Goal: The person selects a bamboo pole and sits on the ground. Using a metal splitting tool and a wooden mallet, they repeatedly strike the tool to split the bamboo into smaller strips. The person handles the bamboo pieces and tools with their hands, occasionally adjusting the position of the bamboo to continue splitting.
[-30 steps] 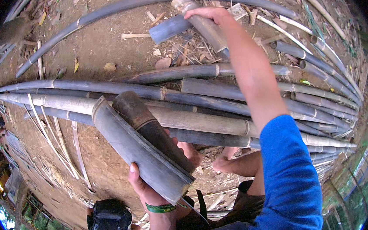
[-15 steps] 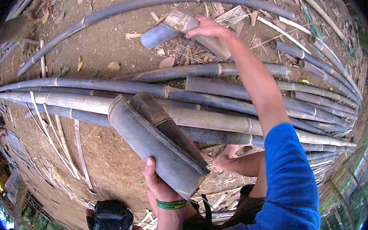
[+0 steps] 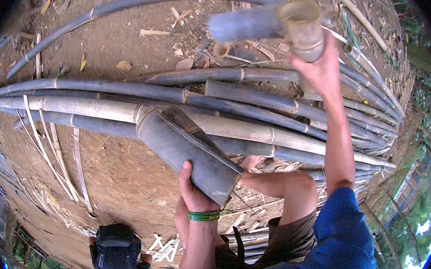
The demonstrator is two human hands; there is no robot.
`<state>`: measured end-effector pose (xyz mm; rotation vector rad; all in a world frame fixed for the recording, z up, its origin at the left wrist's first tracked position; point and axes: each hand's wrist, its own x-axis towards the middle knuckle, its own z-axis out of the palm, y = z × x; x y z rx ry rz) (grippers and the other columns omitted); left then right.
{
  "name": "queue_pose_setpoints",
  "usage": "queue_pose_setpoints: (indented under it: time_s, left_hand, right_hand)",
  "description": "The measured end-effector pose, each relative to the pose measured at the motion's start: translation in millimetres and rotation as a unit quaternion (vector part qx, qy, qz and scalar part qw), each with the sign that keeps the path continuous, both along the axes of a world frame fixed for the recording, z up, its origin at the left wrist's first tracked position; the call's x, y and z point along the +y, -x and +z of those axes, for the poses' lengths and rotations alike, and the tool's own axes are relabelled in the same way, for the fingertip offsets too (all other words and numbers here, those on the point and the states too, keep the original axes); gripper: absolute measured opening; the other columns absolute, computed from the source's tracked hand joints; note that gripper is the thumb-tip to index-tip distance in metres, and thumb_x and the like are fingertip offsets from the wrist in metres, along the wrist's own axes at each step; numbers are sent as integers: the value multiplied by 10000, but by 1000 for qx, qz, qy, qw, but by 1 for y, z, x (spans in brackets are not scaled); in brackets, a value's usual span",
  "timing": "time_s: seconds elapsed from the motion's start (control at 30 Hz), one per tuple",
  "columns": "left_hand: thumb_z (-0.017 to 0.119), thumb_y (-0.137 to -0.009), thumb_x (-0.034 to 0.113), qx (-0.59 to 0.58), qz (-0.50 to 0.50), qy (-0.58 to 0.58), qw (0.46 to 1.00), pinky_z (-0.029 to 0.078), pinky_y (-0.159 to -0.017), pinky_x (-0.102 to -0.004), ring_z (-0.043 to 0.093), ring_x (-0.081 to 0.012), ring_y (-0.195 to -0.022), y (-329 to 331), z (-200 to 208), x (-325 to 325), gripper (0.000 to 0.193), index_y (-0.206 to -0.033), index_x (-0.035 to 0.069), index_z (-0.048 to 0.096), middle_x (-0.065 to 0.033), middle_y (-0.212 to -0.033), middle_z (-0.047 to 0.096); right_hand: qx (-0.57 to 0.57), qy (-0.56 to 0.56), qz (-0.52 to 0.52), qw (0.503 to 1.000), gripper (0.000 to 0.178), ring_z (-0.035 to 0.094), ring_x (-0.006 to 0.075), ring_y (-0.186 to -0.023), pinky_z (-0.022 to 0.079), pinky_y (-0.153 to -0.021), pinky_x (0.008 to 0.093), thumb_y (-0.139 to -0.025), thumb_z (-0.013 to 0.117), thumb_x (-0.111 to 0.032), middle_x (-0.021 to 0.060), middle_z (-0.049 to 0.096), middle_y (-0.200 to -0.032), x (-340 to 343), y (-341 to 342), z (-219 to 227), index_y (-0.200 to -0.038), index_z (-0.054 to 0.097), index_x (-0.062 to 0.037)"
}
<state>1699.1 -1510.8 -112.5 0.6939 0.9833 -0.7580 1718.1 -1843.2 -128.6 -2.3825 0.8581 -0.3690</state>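
Packages, labels, signs: a dark bag [image 3: 116,256] sits on the dirt ground [image 3: 127,178] at the lower left edge of the view; its markings are too small to tell.
Left hand [image 3: 196,192]: wrapped around the near cut end of a thick grey bamboo section [image 3: 186,150], thumb up along its side, fingers curled under and hidden. A green wristband [image 3: 203,216] circles the wrist.
Thick section's axis: runs from the near end at the hand up and to the left, its far end lying on the pile of long bamboo poles [image 3: 254,113]. A second, darker piece [image 3: 186,121] lies along its upper side, touching it.
Right hand [image 3: 320,71]: raised with the arm stretched out, fingers closed round a short pale bamboo tube [image 3: 302,29].
Short tube's axis: roughly upright in the view, open hollow end at the top, facing the camera. It is held above the far side of the pile, in front of a grey cut piece [image 3: 244,24] lying crosswise on the ground.
Pile: poles run left to right across the ground, bending with the lens.
Far edge: one long curved pole [image 3: 127,6] lies apart from the pile.
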Motion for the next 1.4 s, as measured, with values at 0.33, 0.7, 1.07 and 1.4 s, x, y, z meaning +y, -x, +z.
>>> queue_pose_setpoints:
  time_s: [0.33, 0.7, 1.07, 1.4]
  left_hand:
    - [646, -838, 423, 29, 15, -6, 999, 436, -1012, -460, 565, -329, -1134, 6, 10, -3, 699, -1352, 5, 424, -165, -1278, 564]
    - [673, -805, 424, 23, 43, -38, 998, 453, -987, -439, 580, -313, -1090, 19, 6, 8, 722, -1334, -4, 431, -162, -1226, 577]
    - [672, -814, 415, -7, 6, -27, 1000, 450, -984, -436, 565, -314, -1121, 29, 3, 5, 697, -1333, 10, 442, -152, -1246, 574]
    - [644, -827, 408, -44, -98, 110, 988, 452, -965, -439, 558, -298, -1107, 63, 73, 21, 656, -1317, 8, 471, -132, -1256, 570]
  right_hand:
    - [446, 261, 466, 718, 961, 691, 276, -767, 560, -644, 385, -696, 756, -79, 129, 676, -885, 0, -74, -33, -1493, 270, -305]
    - [607, 182, 482, 605, 578, 579, 232, -1180, 451, -938, 513, -753, 775, -184, 6, 623, -1279, 107, -168, -246, -1297, 596, -263]
    - [596, 251, 396, 652, 604, 652, 262, -1061, 553, -789, 466, -696, 799, -283, 52, 656, -1213, 71, -110, -156, -1244, 617, -106]
    - [252, 86, 184, 946, 823, 661, 350, -843, 549, -722, 448, -631, 749, -203, 171, 634, -1031, -1, 150, 101, -1379, 408, -157]
